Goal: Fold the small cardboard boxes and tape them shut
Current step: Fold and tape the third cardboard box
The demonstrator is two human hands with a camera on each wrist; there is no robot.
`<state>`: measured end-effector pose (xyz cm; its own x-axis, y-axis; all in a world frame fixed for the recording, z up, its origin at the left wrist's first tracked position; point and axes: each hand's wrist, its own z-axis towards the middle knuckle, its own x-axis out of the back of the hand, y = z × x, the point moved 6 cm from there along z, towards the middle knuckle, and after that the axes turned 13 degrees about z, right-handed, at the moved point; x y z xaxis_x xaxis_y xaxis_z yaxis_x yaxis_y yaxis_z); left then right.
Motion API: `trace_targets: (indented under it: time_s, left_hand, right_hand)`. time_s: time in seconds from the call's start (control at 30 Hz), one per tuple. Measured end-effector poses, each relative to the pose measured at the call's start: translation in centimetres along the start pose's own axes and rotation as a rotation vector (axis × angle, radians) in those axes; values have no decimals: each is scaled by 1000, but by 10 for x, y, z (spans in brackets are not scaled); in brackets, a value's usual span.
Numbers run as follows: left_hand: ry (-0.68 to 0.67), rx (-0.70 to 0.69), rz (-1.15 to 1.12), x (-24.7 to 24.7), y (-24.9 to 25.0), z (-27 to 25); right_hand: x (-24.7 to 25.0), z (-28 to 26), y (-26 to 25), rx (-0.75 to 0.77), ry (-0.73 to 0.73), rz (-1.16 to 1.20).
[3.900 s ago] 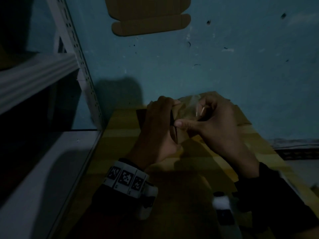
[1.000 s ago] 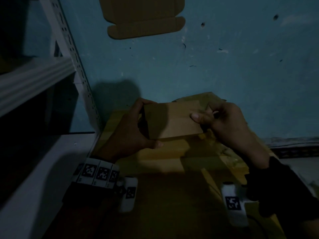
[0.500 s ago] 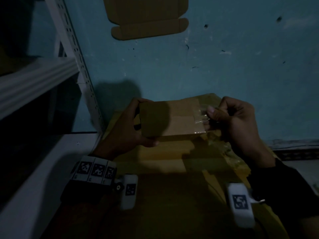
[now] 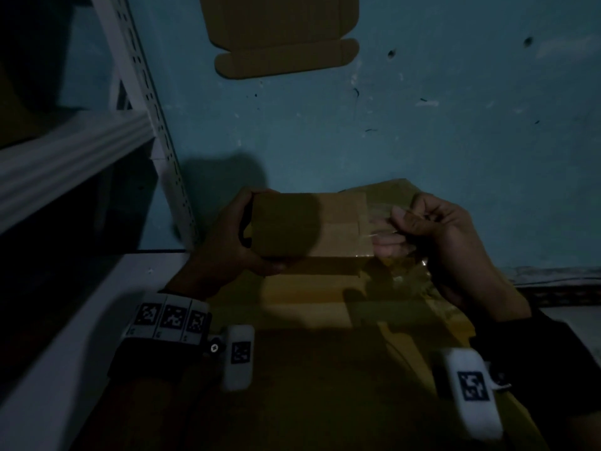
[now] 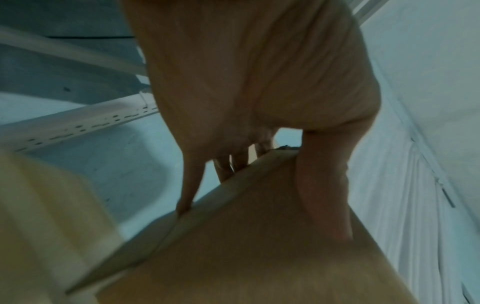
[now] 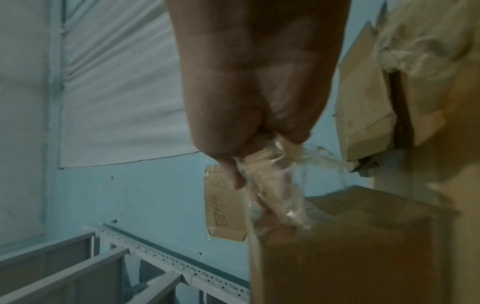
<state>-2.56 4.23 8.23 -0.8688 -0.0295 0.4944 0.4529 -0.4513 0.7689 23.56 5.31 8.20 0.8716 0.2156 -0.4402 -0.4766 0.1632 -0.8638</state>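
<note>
A small folded cardboard box point(image 4: 309, 224) is held up in front of me, its flat face toward the head camera. My left hand point(image 4: 234, 242) grips its left end, thumb underneath and fingers over the top edge; the left wrist view shows the box point(image 5: 259, 236) with fingers point(image 5: 187, 195) along its far edge. My right hand point(image 4: 432, 236) pinches a strip of clear tape point(image 4: 379, 229) that runs off the box's right end. In the right wrist view the tape point(image 6: 275, 185) is crumpled between the fingertips beside the box point(image 6: 350, 246).
A big cardboard carton point(image 4: 309, 336) lies under my hands as a work surface. A white metal shelf rack point(image 4: 140, 102) stands at the left. A flat cardboard blank point(image 4: 283, 37) is stuck on the blue wall. Plastic wrap and more cardboard point(image 6: 369, 115) sit at the right.
The box was turned from end-on to its flat face toward me. My right hand drew away to the right, and clear tape now stretches from the box's right end.
</note>
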Motion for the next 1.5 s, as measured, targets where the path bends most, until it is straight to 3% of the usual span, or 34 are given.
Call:
trace_targets:
  time_s: [0.1,0.17,0.23,0.33,0.43,0.53,0.7,0.77,0.97,1.13,1.5]
  left_hand:
    - [54,42,-47,0,-9,0]
    - [108,90,-93,0,-15,1]
    - [144,130,-147,2,-20,2]
    - [116,176,-182,-1,-21,3]
    - [75,180,-174,-12,-14,4]
    - [61,184,-199,-21,-9,5]
    - [87,254,-273,-25,-7,5]
    - [96,309,-314,-21,-11,3]
    - [115,418,-405,-19,-15,-2]
    - [98,413,-391,-22,-19,1]
    - [60,479,-469,-23,-26,-5]
  right_hand:
    - [3,0,1,-176,-23,66]
    - [9,0,-3,-243,41,141]
    - [22,5,-12,-123,152,-133]
    - [23,7,-28,213,200,-524]
    - [6,0,-34,466,103,-649]
    - [-16,-5,-36,590,-76,-773]
    - [-24,3,-7,413,-328,-901]
    - [-21,3,-2,340,-361,-871]
    - [-25,3,-4,332,-425,-815]
    - [-24,2,-6,258,-476,-854]
    - [-19,-2,7,68,-612,-500]
